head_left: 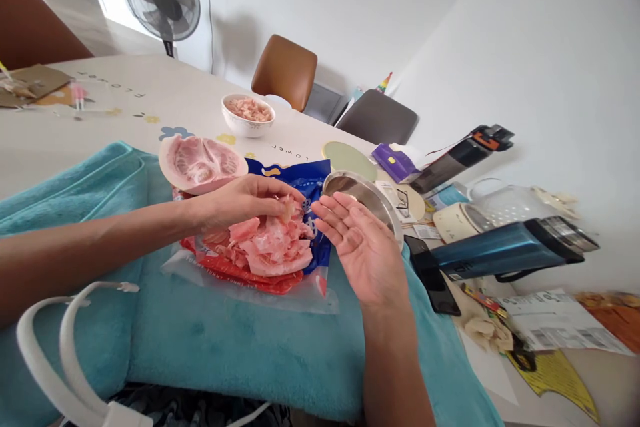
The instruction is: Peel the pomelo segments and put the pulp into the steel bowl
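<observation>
My left hand point(250, 199) reaches over a heap of pink pomelo peel and membrane scraps point(265, 247), its fingers closed on a pale pomelo membrane piece point(289, 209). The heap lies on a red and blue plastic bag point(320, 180). Palm up and fingers stretched, my right hand point(363, 247) is open to the right of the heap and holds nothing. Behind my left wrist sits a hollowed pomelo rind half point(200, 163). A metal bowl point(367, 193) stands just beyond my right hand, partly hidden by it.
A teal towel point(240, 347) covers the near table. Farther back stands a white bowl of pomelo flesh point(247, 117). To the right are a black phone point(433, 273), a blue bottle point(500, 250), a dark bottle point(450, 160) and papers. A white cable-like loop point(65, 347) hangs at the lower left.
</observation>
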Demonstrator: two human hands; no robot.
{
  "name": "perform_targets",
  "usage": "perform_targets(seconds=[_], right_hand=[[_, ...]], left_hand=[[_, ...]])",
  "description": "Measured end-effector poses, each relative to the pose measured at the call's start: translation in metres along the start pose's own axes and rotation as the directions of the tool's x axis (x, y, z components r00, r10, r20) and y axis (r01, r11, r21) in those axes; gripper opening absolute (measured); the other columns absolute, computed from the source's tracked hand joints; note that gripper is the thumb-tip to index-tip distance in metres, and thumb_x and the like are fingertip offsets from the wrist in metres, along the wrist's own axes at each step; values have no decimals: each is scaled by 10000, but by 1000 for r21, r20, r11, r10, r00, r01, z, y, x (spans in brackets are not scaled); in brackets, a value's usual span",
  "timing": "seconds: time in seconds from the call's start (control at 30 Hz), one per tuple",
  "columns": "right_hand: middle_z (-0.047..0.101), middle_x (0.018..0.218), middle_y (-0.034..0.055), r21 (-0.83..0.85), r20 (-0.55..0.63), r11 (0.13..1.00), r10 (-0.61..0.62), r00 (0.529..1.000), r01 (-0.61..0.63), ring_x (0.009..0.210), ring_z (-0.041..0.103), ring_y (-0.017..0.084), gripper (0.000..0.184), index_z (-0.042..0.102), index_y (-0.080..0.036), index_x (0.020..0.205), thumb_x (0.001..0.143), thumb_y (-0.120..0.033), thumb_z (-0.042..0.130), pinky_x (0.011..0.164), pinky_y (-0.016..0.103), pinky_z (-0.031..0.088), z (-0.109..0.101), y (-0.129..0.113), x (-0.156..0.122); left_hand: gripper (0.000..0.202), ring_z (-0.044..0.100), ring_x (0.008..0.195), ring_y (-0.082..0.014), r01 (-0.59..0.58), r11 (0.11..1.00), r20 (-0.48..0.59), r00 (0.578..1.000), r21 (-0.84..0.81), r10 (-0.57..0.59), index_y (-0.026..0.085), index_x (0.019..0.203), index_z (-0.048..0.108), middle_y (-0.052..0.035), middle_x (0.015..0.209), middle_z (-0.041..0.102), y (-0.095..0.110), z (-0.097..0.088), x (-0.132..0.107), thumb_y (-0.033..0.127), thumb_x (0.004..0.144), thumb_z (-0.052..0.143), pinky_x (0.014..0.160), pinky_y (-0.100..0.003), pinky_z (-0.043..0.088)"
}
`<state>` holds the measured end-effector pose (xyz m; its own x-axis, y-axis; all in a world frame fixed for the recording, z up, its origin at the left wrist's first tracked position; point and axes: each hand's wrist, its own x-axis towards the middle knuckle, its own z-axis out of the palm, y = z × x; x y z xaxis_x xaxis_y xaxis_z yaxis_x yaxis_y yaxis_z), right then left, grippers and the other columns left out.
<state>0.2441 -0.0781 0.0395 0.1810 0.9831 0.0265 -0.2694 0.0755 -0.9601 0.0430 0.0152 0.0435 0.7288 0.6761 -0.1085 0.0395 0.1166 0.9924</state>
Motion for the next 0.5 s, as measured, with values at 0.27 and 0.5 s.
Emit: perform_targets(seconds=[0.27, 0.5], right_hand=[[761, 1109, 80, -5, -7, 1000, -30, 1000, 30, 1085, 714, 251, 203, 696, -205, 1044, 905, -317, 598, 947, 458, 595, 2, 3, 0], [769, 1017, 28, -243, -95, 930, -306, 947, 276, 941, 745, 201, 180, 690, -234, 1033, 858, -209, 657, 919, 446, 606, 8, 14, -1]], left_hand=[[338, 567, 619, -84, -8, 1000, 11, 1000, -18, 9, 142, 1126, 721, -29, 845, 701, -1, 0, 0, 232, 802, 687, 530, -176, 476], [341, 561, 606, -80, -4, 1000, 12, 1000, -12, 4, 163, 1130, 729, -34, 886, 718, -1, -1, 0, 244, 801, 699, 537, -181, 483]])
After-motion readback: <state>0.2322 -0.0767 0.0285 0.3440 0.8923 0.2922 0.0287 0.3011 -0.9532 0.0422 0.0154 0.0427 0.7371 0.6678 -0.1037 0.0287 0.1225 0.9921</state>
